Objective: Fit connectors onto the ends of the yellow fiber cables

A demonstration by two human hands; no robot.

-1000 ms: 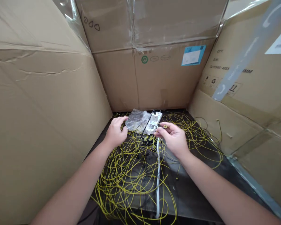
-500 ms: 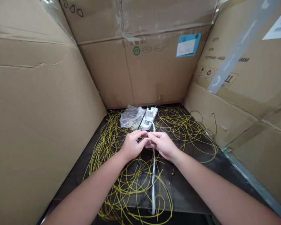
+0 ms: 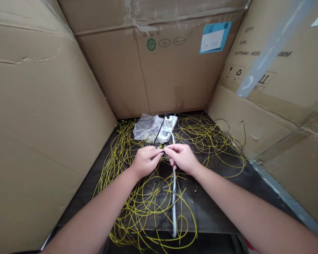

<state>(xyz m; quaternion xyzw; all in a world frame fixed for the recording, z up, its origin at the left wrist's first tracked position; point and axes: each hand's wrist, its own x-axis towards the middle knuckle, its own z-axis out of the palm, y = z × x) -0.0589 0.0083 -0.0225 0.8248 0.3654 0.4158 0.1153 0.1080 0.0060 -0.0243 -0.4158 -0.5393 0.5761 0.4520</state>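
Note:
My left hand (image 3: 147, 161) and my right hand (image 3: 182, 158) meet over the middle of the dark table (image 3: 212, 215). Thumb and fingers are pinched together on each, with the fingertips almost touching. A small dark piece shows between them, too small to name. Thin yellow wires (image 3: 113, 165) lie in loose loops to the left, beneath and in front of my hands. Another tangle of yellow wires (image 3: 201, 131) is at the right. Under my right hand runs a thick white cable (image 3: 174, 204), toward the table's front edge.
Just beyond my hands lie a white power strip (image 3: 164, 134) with a plug in it and a crumpled clear plastic bag (image 3: 145, 127). Large cardboard boxes wall the table on the left (image 3: 53, 116), back (image 3: 172, 77) and right (image 3: 275, 116).
My left hand has shifted slightly left, and its fingers and thumb are now pressed flatter together. My right hand stays close to it, still pinching. The view has tilted down a little.

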